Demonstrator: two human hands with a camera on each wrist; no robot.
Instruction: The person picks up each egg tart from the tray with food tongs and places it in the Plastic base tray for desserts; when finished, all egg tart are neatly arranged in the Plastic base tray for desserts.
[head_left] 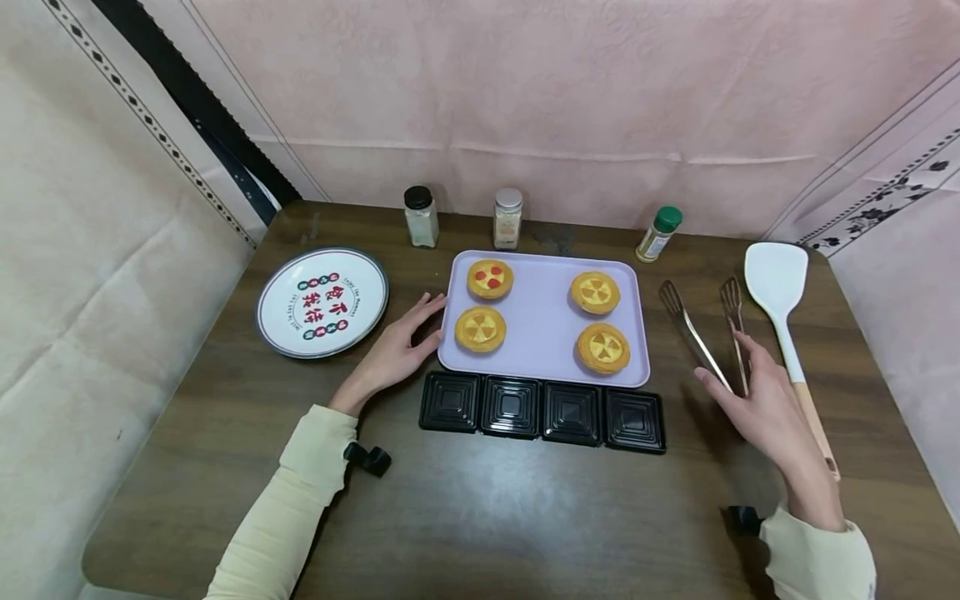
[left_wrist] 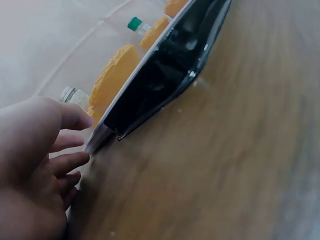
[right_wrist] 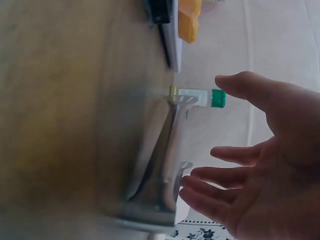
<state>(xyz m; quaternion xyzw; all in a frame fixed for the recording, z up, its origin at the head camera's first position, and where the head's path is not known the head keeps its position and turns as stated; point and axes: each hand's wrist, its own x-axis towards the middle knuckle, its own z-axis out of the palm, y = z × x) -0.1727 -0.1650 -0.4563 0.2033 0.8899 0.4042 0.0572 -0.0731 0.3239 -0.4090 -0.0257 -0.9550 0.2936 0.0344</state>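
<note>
Nearest the person, the brown surface (head_left: 480,508) is lying bare between two pale sleeves. At about 4 o'clock the right hand (head_left: 761,408) is hovering over the handles of the metal tongs (head_left: 701,337), its fingers (right_wrist: 215,180) spread and slightly bent, holding nothing; whether they are touching the tongs I cannot tell. Just beside it, toward 3 o'clock, a white spatula (head_left: 780,292) with a wooden handle is lying flat.

At 8 o'clock the left hand (head_left: 397,350) is resting on the surface, its relaxed fingers (left_wrist: 70,162) reaching the left edge of the lavender tray (head_left: 543,333) without gripping it.

In the middle, four black square cups (head_left: 542,410) are sitting in a row against the tray's near edge, all of them empty. On the tray, four tarts (head_left: 480,328) are lying in two pairs, well apart.

As a judgement, the work is barely beginning: no tart is moved, the tongs are not lifted, and every cup is waiting to be filled.

Further off, at 10 o'clock, a printed plate (head_left: 322,302) is lying flat. Along the far edge three seasoning jars are standing: black-capped (head_left: 421,217), silver-capped (head_left: 507,218) and green-capped (head_left: 658,234).
</note>
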